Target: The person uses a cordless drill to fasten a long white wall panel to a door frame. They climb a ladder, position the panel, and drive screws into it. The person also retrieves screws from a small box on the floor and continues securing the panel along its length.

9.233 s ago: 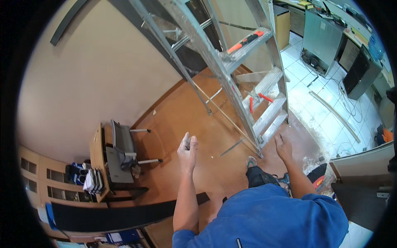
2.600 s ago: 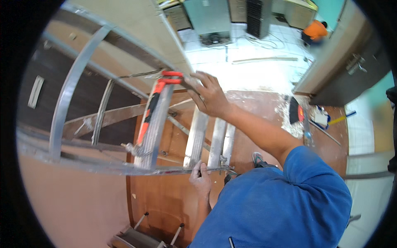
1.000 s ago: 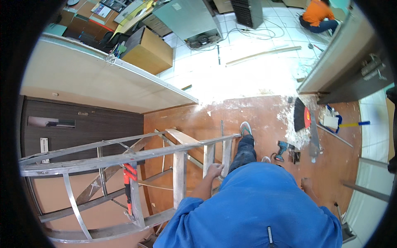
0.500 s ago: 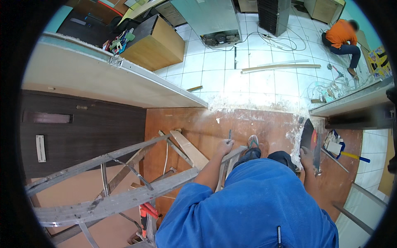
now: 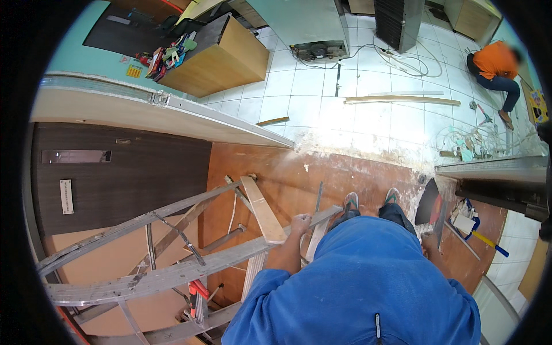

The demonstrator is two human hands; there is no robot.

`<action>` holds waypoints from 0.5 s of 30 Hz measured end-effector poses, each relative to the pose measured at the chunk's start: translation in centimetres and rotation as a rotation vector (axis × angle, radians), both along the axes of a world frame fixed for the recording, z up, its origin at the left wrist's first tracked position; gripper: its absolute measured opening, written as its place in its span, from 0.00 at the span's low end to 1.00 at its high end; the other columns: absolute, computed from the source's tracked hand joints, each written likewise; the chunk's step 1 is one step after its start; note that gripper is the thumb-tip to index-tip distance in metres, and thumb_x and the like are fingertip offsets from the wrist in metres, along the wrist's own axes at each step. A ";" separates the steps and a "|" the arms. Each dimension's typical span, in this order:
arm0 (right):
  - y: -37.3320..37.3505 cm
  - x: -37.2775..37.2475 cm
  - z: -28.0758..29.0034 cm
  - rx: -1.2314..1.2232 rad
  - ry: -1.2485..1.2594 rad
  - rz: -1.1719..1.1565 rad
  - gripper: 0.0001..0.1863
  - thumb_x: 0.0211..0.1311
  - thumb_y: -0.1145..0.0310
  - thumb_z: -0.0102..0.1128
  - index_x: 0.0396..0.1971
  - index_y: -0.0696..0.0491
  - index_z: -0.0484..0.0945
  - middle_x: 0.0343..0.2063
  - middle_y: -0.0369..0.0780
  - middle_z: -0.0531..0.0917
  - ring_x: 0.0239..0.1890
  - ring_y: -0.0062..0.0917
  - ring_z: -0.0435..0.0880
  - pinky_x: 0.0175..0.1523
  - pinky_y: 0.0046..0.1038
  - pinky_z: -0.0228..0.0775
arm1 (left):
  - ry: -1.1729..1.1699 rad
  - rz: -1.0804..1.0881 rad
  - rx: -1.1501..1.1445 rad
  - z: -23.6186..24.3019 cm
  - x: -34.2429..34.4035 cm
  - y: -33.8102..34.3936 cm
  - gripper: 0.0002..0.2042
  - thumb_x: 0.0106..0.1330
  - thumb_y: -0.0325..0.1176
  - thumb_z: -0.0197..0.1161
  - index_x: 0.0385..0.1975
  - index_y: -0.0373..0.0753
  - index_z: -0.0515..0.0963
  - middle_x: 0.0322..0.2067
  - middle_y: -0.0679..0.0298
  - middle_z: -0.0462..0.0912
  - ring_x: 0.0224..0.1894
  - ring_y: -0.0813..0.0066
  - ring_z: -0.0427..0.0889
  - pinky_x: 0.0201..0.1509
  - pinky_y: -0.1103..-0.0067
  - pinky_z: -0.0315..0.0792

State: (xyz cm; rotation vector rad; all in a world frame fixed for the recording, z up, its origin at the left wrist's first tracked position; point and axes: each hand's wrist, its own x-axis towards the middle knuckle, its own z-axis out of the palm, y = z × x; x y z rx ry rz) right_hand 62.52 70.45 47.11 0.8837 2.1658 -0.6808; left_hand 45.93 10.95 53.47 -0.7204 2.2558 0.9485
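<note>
From the head view, the person (image 5: 356, 282) stands right of the ladder (image 5: 172, 280); red-handled tools (image 5: 198, 289) sit on its step, probably for easy reach. The left hand (image 5: 301, 223) is by its rail, the right hand (image 5: 428, 238) well right; whether their fingers are closed, I can't tell.

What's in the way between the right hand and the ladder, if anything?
The person's blue-shirted body and legs are between the right hand and the ladder. Nothing visible blocks the left hand, which is at the ladder's rail.

Right grip (image 5: 429, 237) dim, fingers unclear; ladder (image 5: 184, 276) partly behind blue shirt (image 5: 351, 282); pale-green appliance (image 5: 305, 23) cut by top edge.
</note>
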 end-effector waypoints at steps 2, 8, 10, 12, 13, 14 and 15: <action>1.9 -2.9 -0.5 -0.055 0.171 -0.130 0.19 0.61 0.58 0.63 0.43 0.58 0.86 0.41 0.52 0.87 0.47 0.41 0.87 0.55 0.37 0.76 | -0.018 0.008 0.030 0.8 -0.4 2.7 0.21 0.67 0.48 0.61 0.45 0.36 0.85 0.33 0.56 0.88 0.32 0.68 0.87 0.40 0.72 0.79; 5.4 -12.7 -0.6 -0.113 0.473 -0.064 0.19 0.62 0.60 0.64 0.46 0.60 0.84 0.40 0.50 0.87 0.44 0.39 0.87 0.53 0.34 0.76 | 0.165 -0.275 0.030 3.5 -4.5 10.0 0.20 0.70 0.46 0.59 0.48 0.35 0.83 0.32 0.60 0.87 0.30 0.74 0.84 0.33 0.77 0.77; 5.5 -14.5 -1.3 -0.195 0.467 -0.075 0.20 0.62 0.59 0.65 0.45 0.60 0.84 0.39 0.50 0.88 0.43 0.38 0.88 0.51 0.34 0.77 | 0.184 -0.231 0.086 4.8 -5.4 11.7 0.20 0.71 0.47 0.58 0.47 0.34 0.83 0.30 0.60 0.86 0.29 0.75 0.83 0.33 0.77 0.77; 5.6 -15.4 -2.3 -0.199 0.457 -0.045 0.20 0.62 0.59 0.65 0.45 0.60 0.85 0.39 0.50 0.88 0.42 0.37 0.88 0.51 0.34 0.77 | 0.184 -0.134 0.132 6.1 -5.9 12.7 0.22 0.70 0.48 0.59 0.49 0.33 0.83 0.37 0.53 0.87 0.39 0.67 0.86 0.44 0.73 0.77; 5.5 -15.4 -2.9 -0.171 0.455 -0.020 0.20 0.61 0.59 0.66 0.44 0.60 0.85 0.39 0.50 0.88 0.42 0.37 0.88 0.50 0.34 0.77 | 0.155 -0.076 0.160 6.5 -5.8 13.0 0.23 0.70 0.48 0.59 0.50 0.32 0.82 0.41 0.49 0.88 0.43 0.63 0.87 0.50 0.71 0.77; 5.5 -15.3 -3.5 -0.125 0.423 -0.011 0.20 0.61 0.59 0.66 0.44 0.60 0.85 0.38 0.50 0.88 0.42 0.37 0.88 0.50 0.34 0.77 | 0.160 -0.082 0.129 6.7 -5.5 12.9 0.24 0.70 0.49 0.59 0.50 0.32 0.82 0.42 0.49 0.87 0.44 0.62 0.87 0.51 0.71 0.77; 5.5 -15.1 -4.0 -0.177 0.394 -0.010 0.20 0.60 0.59 0.66 0.44 0.60 0.85 0.38 0.50 0.88 0.41 0.37 0.88 0.50 0.34 0.77 | 0.149 -0.083 0.106 6.6 -5.0 12.6 0.24 0.69 0.50 0.59 0.50 0.33 0.82 0.42 0.48 0.87 0.45 0.60 0.87 0.52 0.70 0.77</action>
